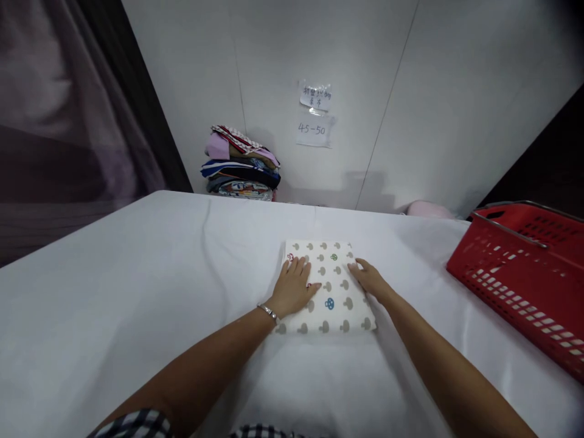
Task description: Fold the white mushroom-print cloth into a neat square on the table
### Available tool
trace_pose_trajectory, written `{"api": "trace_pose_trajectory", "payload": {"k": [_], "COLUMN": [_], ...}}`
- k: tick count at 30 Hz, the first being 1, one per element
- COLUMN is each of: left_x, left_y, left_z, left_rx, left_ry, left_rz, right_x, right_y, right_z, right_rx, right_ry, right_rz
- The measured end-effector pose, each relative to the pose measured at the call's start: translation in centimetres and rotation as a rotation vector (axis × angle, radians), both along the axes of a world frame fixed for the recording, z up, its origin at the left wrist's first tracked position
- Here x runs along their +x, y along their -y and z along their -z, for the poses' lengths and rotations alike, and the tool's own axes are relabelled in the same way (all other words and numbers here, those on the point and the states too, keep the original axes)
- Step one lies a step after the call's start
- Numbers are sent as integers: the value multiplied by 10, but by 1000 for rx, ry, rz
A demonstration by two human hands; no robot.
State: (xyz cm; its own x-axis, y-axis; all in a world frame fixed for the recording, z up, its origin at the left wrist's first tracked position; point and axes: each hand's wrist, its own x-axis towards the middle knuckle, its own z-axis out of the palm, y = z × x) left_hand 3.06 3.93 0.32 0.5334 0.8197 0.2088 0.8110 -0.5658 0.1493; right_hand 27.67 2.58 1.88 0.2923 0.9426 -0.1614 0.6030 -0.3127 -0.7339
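Observation:
A folded cream cloth (pixel 332 286) printed with small mushroom shapes lies flat on the white-covered table (pixel 137 286) in front of me. My left hand (pixel 294 285) rests palm down on its left half, fingers stretched out and together; a thin bracelet circles the wrist. At the cloth's right edge my right hand (pixel 369 278) lies with fingers extended along the fold. Neither hand grips anything.
A red plastic basket (pixel 524 274) stands on the table at the right. A stack of folded clothes (pixel 241 167) sits at the back against the white wall, under two paper notes (pixel 314 115). A pink item (pixel 429 210) shows behind the table's far edge. A curtain hangs at left.

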Motion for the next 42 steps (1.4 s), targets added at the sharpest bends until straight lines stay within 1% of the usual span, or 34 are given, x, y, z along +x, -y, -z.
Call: {"api": "trace_pose_trajectory", "payload": {"k": [3,5,7,9,11,14,18,20,22,24,27,29,31,33,35,36,37,38,40,42], "left_x": [0,0,1,3,3,-1,-16,-21,-20,-16,-11,-14,-23,-33,-43,-46,-49,-51,-52,-51], "left_y": [0,-1,0,1,1,-1,-8,-6,4,22,48,54,46,29,9,0,-7,-12,-18,-23], "left_z": [1,2,3,2,-1,-9,-18,-18,-16,-12,-5,0,3,5,5,4,4,3,1,0], "left_rx": [-18,-31,-31,-14,-14,-73,-189,-278,-338,-353,-360,-342,-301,-248,-191,-162,-134,-105,-47,13], "left_ry": [-7,-14,-18,-12,3,55,171,222,268,298,348,439,568,674,710,705,687,656,567,459], "left_rz": [-3,-11,-18,-24,-22,-37,-201,-219,-207,-175,-27,31,-12,-113,-180,-191,-187,-167,-94,-4], "right_x": [-8,-15,-22,-26,-27,-26,-22,-13,6,33,69,75,62,32,-5,-23,-40,-55,-78,-93], "right_y": [49,76,94,103,105,103,101,100,95,88,79,78,82,89,98,101,104,107,109,109], "right_z": [4,8,12,15,18,23,28,26,23,19,14,11,7,4,3,3,3,3,3,1], "right_rx": [5,15,38,61,81,110,160,187,205,217,207,276,397,488,503,485,473,470,452,413], "right_ry": [-7,61,131,164,161,143,140,130,125,160,355,468,494,430,361,347,345,356,418,512], "right_rz": [-13,-6,13,28,33,31,-1,-48,-107,-131,-71,-65,-91,-154,-273,-356,-421,-449,-458,-443]}}
